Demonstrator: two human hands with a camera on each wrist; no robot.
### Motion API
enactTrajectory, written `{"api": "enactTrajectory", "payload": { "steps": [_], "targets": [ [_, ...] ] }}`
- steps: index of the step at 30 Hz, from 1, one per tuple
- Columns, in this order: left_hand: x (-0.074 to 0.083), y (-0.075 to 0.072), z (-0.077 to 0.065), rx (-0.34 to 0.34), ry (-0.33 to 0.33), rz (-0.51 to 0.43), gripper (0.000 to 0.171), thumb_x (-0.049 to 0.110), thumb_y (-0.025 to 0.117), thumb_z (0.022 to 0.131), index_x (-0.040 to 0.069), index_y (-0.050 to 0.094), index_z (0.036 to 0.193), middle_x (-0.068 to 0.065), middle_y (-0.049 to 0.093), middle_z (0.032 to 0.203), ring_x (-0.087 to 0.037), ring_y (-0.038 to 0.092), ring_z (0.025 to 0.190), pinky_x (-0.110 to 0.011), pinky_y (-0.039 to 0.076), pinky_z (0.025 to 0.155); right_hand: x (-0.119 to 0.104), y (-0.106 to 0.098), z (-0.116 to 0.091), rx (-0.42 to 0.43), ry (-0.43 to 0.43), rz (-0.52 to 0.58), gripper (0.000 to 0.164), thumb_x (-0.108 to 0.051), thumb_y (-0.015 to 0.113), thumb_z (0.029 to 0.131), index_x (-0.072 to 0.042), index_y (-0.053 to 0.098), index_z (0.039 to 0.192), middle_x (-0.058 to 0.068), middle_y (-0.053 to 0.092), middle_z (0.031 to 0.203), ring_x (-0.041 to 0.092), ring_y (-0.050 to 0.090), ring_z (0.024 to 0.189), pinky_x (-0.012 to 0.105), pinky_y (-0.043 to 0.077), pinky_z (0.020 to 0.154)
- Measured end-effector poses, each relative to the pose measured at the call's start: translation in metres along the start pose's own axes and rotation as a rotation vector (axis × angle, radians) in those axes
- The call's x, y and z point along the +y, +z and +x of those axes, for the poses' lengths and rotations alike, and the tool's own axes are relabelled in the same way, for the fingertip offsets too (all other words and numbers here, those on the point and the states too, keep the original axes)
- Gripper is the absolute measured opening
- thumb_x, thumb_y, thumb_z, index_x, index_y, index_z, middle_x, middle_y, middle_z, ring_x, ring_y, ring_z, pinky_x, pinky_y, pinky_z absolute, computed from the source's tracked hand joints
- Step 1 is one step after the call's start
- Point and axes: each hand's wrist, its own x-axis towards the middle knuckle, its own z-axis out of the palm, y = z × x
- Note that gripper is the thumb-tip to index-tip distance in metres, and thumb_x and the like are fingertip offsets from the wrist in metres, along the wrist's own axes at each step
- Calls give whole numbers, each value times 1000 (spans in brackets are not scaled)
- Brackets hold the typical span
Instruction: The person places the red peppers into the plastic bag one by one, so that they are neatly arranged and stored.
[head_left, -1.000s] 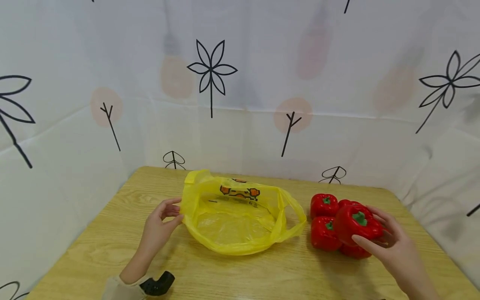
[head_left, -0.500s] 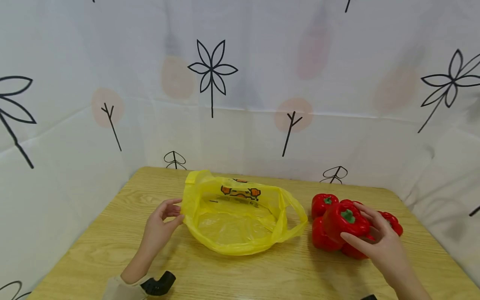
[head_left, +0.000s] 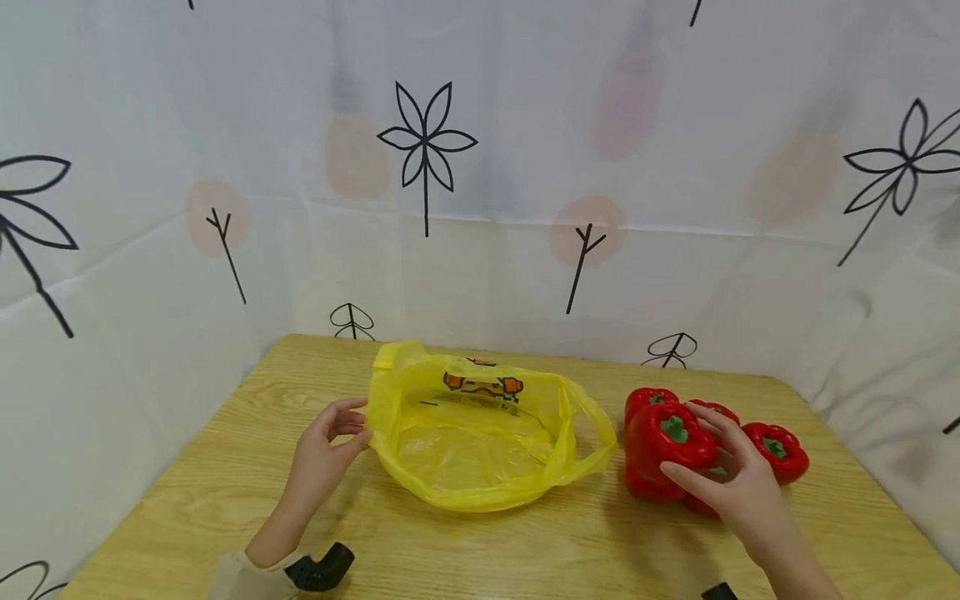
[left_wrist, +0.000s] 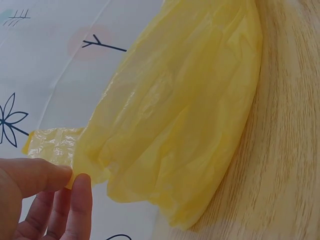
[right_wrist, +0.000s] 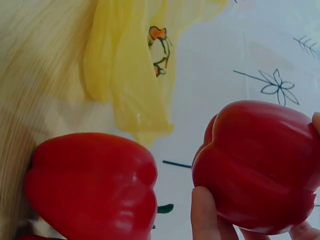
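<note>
My left hand (head_left: pixel 322 454) pinches the left rim of a yellow plastic bag (head_left: pixel 480 500) between thumb and fingertips, as the left wrist view also shows on the bag (left_wrist: pixel 175 115). The bag's mouth faces me, and its inside looks empty. On the right, my right hand (head_left: pixel 742 492) grips a red bell pepper (head_left: pixel 654 446) with a green stem. In the right wrist view this held pepper (right_wrist: pixel 260 165) is raised over the table beside another bell pepper (right_wrist: pixel 95 185). Several more red peppers (head_left: pixel 777 455) stand behind and below it, partly hidden by the hand.
All of this is on a wooden table (head_left: pixel 465 558). A pale cloth (head_left: pixel 495 275) with line-drawn flowers surrounds its back and sides. The bag's right handle loop (head_left: pixel 600 429) sticks out toward the peppers. A black device (head_left: pixel 322 568) sits at my left wrist.
My right hand has moved left with the bell pepper in its grip, and a pepper on the right has come into sight. My left hand stays at the bag's rim.
</note>
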Motion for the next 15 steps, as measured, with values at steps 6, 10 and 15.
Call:
{"api": "enactTrajectory", "payload": {
  "steps": [6,10,15],
  "targets": [
    [-1,0,1,0,-2,3,37,5,68,85,11,59,120,-10,58,104,-22,56,95,-22,53,70,-7,6,2,-10,-9,6,75,-24,70,84,-15,28,145,20,36,139,30,47,111,14,46,72],
    [0,0,1,-3,-8,3,37,6,68,85,11,59,120,-11,58,104,-22,56,95,-22,53,70,-11,11,4,-25,-13,48,75,-23,71,84,-15,28,145,21,35,140,43,40,117,19,49,73],
    [1,0,1,1,-15,10,37,6,68,85,11,59,120,-10,58,104,-22,56,95,-21,53,70,-15,18,7,-41,-20,71,75,-24,72,83,-15,29,144,20,35,140,43,39,118,27,53,75]
  ]
}}
